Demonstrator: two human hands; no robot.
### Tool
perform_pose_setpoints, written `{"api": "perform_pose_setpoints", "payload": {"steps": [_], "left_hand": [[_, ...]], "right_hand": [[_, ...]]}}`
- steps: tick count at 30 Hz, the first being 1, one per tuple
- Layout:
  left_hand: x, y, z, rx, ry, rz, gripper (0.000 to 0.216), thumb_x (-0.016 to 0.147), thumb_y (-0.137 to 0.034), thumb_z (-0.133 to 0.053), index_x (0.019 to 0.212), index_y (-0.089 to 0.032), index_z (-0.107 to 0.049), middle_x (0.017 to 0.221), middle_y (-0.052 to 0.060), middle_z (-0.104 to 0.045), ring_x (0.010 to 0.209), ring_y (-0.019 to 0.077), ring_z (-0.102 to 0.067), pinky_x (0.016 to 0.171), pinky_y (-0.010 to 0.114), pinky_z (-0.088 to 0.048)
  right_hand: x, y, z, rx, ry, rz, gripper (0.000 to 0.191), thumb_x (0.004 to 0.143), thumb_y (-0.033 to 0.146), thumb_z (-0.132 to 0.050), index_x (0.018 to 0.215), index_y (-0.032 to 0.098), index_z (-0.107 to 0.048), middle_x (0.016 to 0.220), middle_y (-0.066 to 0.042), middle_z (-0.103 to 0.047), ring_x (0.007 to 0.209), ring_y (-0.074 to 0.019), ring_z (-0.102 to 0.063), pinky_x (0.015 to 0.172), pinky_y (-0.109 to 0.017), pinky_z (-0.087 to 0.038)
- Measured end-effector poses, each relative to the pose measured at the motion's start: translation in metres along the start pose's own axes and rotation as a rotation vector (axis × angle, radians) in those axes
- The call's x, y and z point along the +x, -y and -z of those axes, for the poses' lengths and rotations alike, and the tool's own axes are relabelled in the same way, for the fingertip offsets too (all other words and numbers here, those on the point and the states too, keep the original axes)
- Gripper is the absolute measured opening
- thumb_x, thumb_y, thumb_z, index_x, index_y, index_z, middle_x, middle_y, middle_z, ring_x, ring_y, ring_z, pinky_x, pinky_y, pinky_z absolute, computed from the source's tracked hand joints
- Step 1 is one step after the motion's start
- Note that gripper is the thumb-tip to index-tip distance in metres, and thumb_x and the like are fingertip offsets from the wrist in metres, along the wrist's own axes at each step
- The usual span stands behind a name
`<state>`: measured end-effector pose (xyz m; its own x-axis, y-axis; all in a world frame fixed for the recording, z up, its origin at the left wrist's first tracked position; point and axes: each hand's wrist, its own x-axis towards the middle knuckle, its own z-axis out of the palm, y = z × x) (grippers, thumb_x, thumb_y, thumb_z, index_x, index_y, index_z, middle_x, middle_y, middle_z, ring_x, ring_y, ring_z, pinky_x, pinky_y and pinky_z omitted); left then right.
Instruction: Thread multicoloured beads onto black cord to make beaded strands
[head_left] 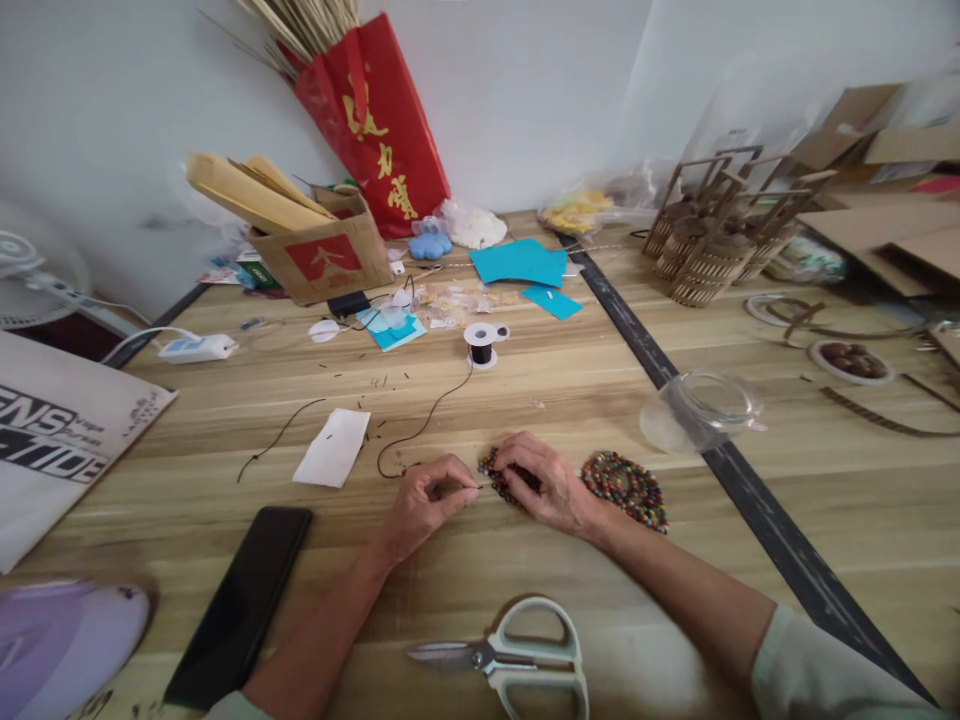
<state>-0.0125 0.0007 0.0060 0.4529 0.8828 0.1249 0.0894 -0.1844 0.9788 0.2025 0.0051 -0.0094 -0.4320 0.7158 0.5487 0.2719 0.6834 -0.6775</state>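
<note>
My left hand (437,500) pinches a thin black cord (412,437) between thumb and fingertips, and a short end sticks out to the right. This cord runs back across the table to a white spool (481,345) wound with black. Just right of it, my right hand (541,478) curls its fingers down onto a small heap of multicoloured beads (490,462), covering most of them. Close by that wrist lies a coiled strand of similar beads (624,487). White-handled scissors (525,655) lie in front of me, blades to the left.
A black phone (240,605) lies beside my left forearm. White paper (332,447) and a loose cord (279,438) are at left. A clear jar (697,412) stands at right. Behind are blue sheets (519,263), a cardboard box (326,255) and small bamboo baskets (697,262).
</note>
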Motion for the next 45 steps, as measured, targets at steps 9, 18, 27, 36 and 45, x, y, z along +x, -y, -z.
{"api": "perform_pose_setpoints", "payload": {"steps": [9, 18, 27, 36, 45], "left_hand": [[0.003, -0.003, 0.001, -0.037, -0.056, 0.004, 0.012, 0.08, -0.023, -0.067, 0.071, -0.015, -0.064, 0.072, 0.003, -0.059, 0.07, 0.0138, -0.054, 0.065, 0.025, -0.041], [0.002, -0.003, 0.0, 0.089, -0.08, -0.014, 0.01, 0.08, -0.021, -0.067, 0.072, -0.015, -0.066, 0.07, 0.002, -0.059, 0.069, 0.0132, -0.054, 0.062, 0.024, -0.04], [0.001, -0.003, -0.013, 0.338, -0.053, -0.06, 0.009, 0.08, -0.016, -0.063, 0.071, -0.014, -0.066, 0.068, 0.003, -0.062, 0.067, 0.0138, -0.056, 0.063, 0.024, -0.042], [0.002, 0.002, -0.011, 0.385, -0.173, -0.07, 0.009, 0.081, -0.017, -0.063, 0.073, -0.015, -0.066, 0.068, 0.002, -0.062, 0.063, 0.0125, -0.056, 0.06, 0.023, -0.042], [0.002, 0.002, -0.013, 0.367, -0.194, -0.054, 0.009, 0.08, -0.018, -0.063, 0.072, -0.015, -0.065, 0.066, 0.001, -0.062, 0.062, 0.0121, -0.055, 0.06, 0.022, -0.042]], "right_hand": [[0.001, 0.003, 0.0, -0.021, 0.002, -0.003, 0.013, 0.09, 0.012, -0.048, 0.093, 0.02, -0.056, 0.09, -0.009, -0.063, 0.087, -0.0203, -0.058, 0.076, -0.034, -0.051], [0.001, 0.002, 0.0, -0.014, 0.007, -0.012, 0.015, 0.088, 0.009, -0.048, 0.094, 0.02, -0.056, 0.089, -0.008, -0.062, 0.086, -0.0201, -0.057, 0.076, -0.034, -0.051], [0.002, 0.003, 0.0, -0.039, 0.003, -0.005, 0.012, 0.089, 0.011, -0.048, 0.092, 0.02, -0.056, 0.088, -0.008, -0.062, 0.087, -0.0204, -0.057, 0.076, -0.033, -0.05], [0.001, 0.002, 0.0, -0.088, 0.027, 0.011, 0.012, 0.089, 0.015, -0.049, 0.096, 0.021, -0.057, 0.093, -0.01, -0.062, 0.091, -0.0221, -0.057, 0.079, -0.037, -0.05], [0.001, 0.009, -0.003, -0.342, 0.157, 0.083, 0.01, 0.082, 0.016, -0.059, 0.092, 0.018, -0.06, 0.098, -0.01, -0.063, 0.106, -0.0268, -0.051, 0.091, -0.046, -0.044]]}}
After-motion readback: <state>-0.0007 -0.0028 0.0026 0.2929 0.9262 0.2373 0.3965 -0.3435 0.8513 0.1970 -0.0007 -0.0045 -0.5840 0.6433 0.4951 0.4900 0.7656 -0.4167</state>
